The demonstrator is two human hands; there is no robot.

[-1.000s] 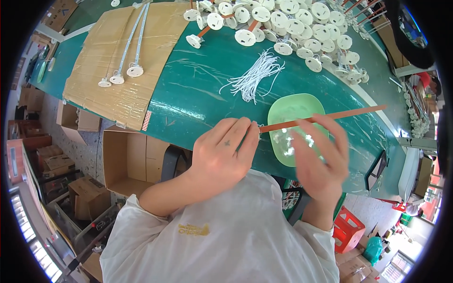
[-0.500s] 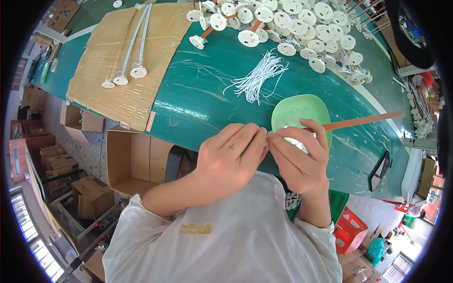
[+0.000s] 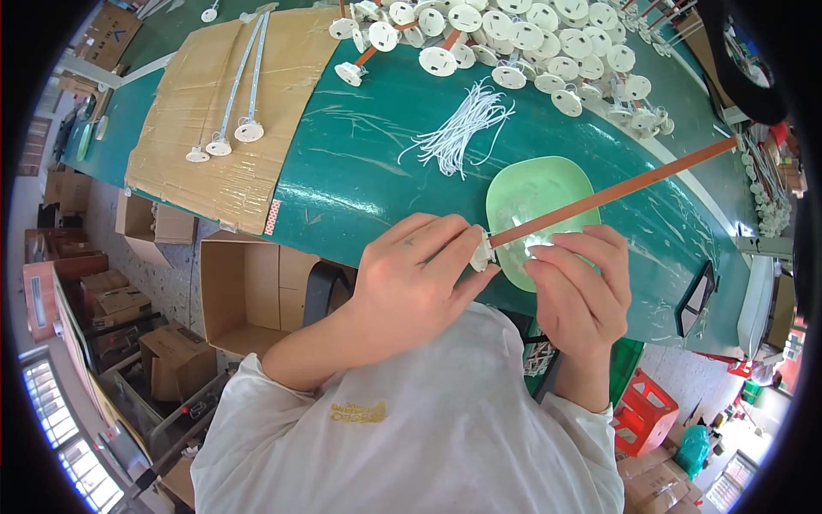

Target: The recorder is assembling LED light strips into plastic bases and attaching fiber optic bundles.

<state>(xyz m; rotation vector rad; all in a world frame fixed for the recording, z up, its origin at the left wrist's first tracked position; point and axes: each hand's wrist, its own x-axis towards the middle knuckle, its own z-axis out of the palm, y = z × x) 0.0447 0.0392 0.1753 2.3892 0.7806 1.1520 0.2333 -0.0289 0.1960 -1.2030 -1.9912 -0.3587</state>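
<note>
My left hand (image 3: 419, 278) is closed round a white round disc fitting (image 3: 483, 254), gripping it by its edge. From that disc a long flat brown strip (image 3: 616, 190) slants up to the right, crossing over a green dish (image 3: 543, 171). My right hand (image 3: 582, 287) hovers at the dish's near side, apart from the disc and below the strip. Its thumb and fingertips are drawn together in a pinch; anything between them is too small to make out. Small clear or shiny bits seem to lie in the dish.
A bundle of white cords (image 3: 462, 133) lies beyond the dish. Many similar white disc fittings (image 3: 527, 36) are heaped at the back. Cardboard (image 3: 214, 103) at the left carries several disc pieces with pale strips. A dark flat frame (image 3: 693, 298) lies near the right edge.
My right hand has drawn away from my left, toward the right. The brown strip has swung to a steeper slant, and the white disc now shows in my left hand.
</note>
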